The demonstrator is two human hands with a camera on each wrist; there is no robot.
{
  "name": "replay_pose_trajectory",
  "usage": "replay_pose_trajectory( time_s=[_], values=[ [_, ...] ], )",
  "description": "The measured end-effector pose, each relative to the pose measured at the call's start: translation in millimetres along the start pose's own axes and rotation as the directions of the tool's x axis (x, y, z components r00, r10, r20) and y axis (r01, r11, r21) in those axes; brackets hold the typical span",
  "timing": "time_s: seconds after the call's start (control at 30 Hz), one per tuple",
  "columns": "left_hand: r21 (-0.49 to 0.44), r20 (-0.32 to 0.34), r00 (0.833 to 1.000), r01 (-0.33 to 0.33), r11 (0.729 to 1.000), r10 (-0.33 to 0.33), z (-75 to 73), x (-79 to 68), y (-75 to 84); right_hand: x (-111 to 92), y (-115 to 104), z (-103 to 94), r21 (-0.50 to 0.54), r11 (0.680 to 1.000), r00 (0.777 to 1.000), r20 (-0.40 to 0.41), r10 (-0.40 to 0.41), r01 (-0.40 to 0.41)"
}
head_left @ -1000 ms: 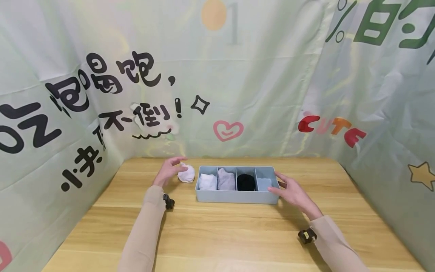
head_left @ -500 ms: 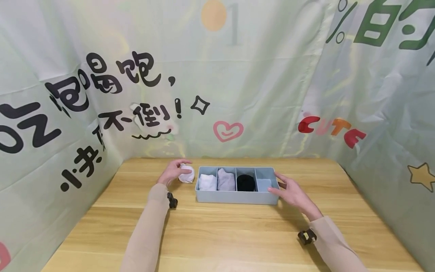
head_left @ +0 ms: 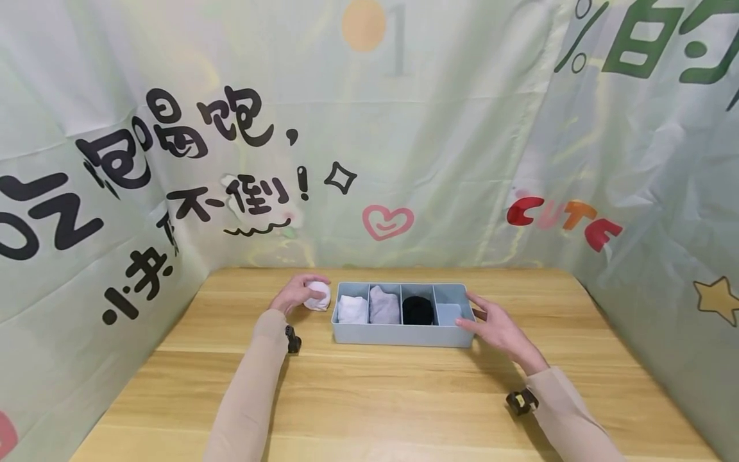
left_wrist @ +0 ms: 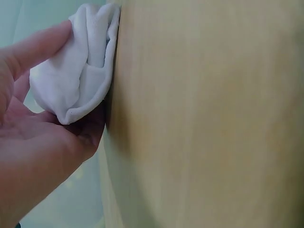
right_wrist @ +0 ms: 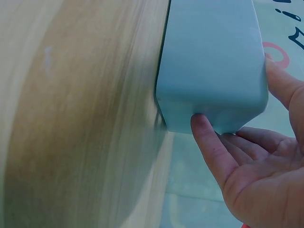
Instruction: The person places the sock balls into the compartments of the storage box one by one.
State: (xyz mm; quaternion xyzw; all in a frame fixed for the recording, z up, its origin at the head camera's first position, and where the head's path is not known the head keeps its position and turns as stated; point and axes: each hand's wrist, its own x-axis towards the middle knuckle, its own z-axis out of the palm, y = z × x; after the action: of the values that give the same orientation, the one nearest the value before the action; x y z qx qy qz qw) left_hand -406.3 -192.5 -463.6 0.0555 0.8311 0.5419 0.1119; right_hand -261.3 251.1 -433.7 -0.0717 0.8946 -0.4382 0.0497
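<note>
In the head view my left hand [head_left: 292, 293] holds a rolled white sock [head_left: 317, 299] on the table, left of a light blue box [head_left: 402, 334]. The left wrist view shows the thumb on the sock's folded fabric [left_wrist: 71, 71] and fingers curled behind and beneath it. My right hand [head_left: 501, 328] grips the right end of the box, thumb at the front rim and fingers along the end wall. From left to right, the compartments hold a white sock roll [head_left: 352, 310], a grey one [head_left: 384, 305] and a black one [head_left: 418, 310]; the rightmost holds nothing visible.
The box stands near the back of a wooden table [head_left: 369, 398]. Printed cloth walls [head_left: 450, 160] rise behind it and on both sides. A small black camera is strapped at each wrist, the left one [head_left: 293, 341] and the right one [head_left: 522, 402].
My left hand has moved slightly right, and its fingers have gone from hovering over the white sock to closing round it. The right hand and box look unmoved.
</note>
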Motion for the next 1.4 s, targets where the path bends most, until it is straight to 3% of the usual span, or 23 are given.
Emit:
replay_pose_trajectory(
  time_s=[0.2,0.47,0.63,0.77,0.93,1.17,1.4],
  values=[
    [0.004,-0.030,0.999,0.011,1.000,-0.010,0.4,-1.4,1.8,0.3,0.8,-0.3,0.013,1.000,1.000,0.006,-0.006,0.006],
    [0.011,-0.077,0.996,-0.040,0.999,0.041,-0.6,-1.7,4.0,0.2,0.4,0.9,0.021,1.000,1.000,0.006,-0.005,0.005],
    [0.014,-0.115,0.989,-0.087,0.996,0.088,-0.8,-2.5,7.9,0.0,1.1,-0.5,0.029,1.000,1.000,0.006,-0.002,0.002],
    [0.030,-0.139,0.975,-0.168,0.985,0.171,2.0,-7.1,15.3,-0.5,2.4,-1.2,0.017,1.000,1.000,-0.003,-0.005,0.005],
    [0.025,-0.142,0.963,-0.228,0.973,0.229,7.7,-16.9,27.6,-3.7,2.8,1.1,0.008,1.000,1.000,-0.008,0.007,-0.007],
    [-0.016,-0.135,0.951,-0.284,0.959,0.279,7.4,-17.2,26.3,-2.0,0.8,0.7,0.018,1.000,1.000,-0.001,-0.005,0.005],
    [0.028,-0.133,0.943,-0.303,0.953,0.304,8.2,-16.9,30.9,-0.4,-0.2,0.0,0.015,1.000,1.000,-0.003,0.002,-0.002]
  ],
)
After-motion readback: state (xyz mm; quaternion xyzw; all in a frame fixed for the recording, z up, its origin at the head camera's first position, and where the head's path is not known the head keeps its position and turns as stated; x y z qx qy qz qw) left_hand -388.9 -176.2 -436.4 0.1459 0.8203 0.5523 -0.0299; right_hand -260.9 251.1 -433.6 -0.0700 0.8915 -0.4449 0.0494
